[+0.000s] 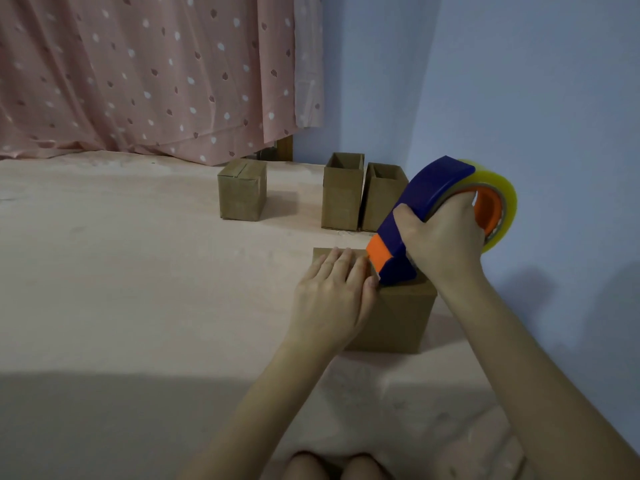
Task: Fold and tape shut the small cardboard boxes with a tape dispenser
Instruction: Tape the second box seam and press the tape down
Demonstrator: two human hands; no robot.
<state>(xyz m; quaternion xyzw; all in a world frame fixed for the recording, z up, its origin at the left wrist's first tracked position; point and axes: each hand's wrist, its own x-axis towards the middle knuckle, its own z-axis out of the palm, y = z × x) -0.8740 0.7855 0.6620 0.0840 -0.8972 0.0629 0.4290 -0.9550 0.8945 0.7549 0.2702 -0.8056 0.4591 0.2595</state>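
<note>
Head view: one box done, one being taped, two still open

A taped box (242, 194) sits left of the middle. Lower down, the left hand (334, 292) lies flat, fingers straight, on the near box (398, 317). Beside it, the right hand (441, 237) is curled tight round the tape dispenser (424, 209), its nose touching the box top. Two open boxes (363, 195) wait behind it.
</note>
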